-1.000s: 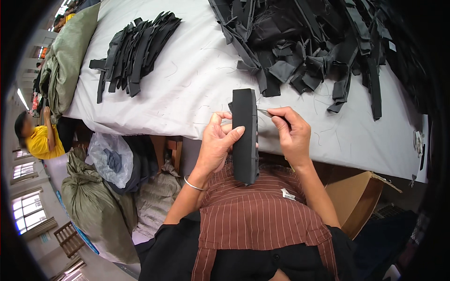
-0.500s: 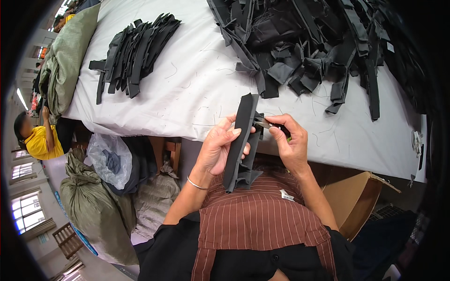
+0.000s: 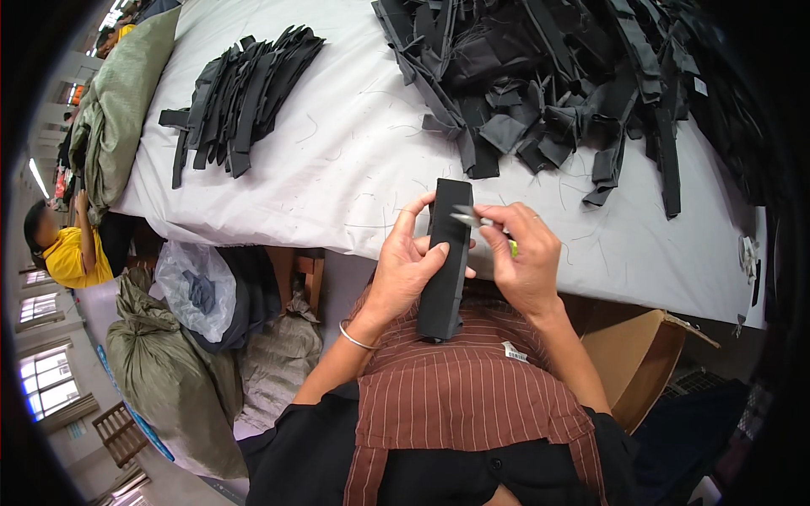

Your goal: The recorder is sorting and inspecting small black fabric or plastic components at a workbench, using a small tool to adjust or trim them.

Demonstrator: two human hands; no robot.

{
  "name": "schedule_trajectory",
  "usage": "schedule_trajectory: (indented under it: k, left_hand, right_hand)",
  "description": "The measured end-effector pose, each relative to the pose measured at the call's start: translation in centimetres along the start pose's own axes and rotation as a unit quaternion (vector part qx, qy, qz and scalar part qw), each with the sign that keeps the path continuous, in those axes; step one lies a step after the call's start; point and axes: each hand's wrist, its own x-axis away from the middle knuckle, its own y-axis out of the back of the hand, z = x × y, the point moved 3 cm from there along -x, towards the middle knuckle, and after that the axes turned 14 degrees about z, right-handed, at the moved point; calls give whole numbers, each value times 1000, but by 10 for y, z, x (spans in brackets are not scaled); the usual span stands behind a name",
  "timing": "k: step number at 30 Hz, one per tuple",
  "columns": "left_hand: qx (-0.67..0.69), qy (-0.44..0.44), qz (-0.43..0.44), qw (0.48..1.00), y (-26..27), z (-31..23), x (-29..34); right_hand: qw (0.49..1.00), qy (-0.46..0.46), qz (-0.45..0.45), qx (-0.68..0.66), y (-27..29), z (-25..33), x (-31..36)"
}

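My left hand [image 3: 411, 263] grips a dark folded fabric strip [image 3: 445, 261] with the thumb across its face and the fingers behind it. The strip hangs lengthwise over my apron, its upper end near the table's front edge. Between the fingers and thumb of my right hand [image 3: 527, 257] is a pair of thread snips [image 3: 469, 217]. Their pale metal blades lie over the strip's upper right edge; whether they touch the cloth I cannot tell. A yellow-green bit shows beneath the fingers, and the rest of the handle is hidden.
On the white-covered table [image 3: 337, 177] lie a neat row of dark strips [image 3: 245, 97] and a large loose heap of them [image 3: 540, 93], among stray threads. Stuffed sacks [image 3: 160, 363] and a plastic bag [image 3: 198, 287] stand left; a cardboard box [image 3: 629, 363] is lower right. A person in yellow [image 3: 78, 253] is far left.
The strip has turned so that its flat face shows and its loose folds are hidden. My right hand has shifted slightly, bringing the snips' blades over the strip's face.
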Motion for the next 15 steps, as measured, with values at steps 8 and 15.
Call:
schedule_trajectory:
  k: [8, 15]
  left_hand:
    - [-41, 30, 8, 999, 0, -2, 3]
    - [-24, 20, -5, 999, 1, 3, 3]
  right_hand:
    - [991, -107, -73, -32, 18, -33, -11]
    - [977, -114, -3, -177, 23, -34, -11]
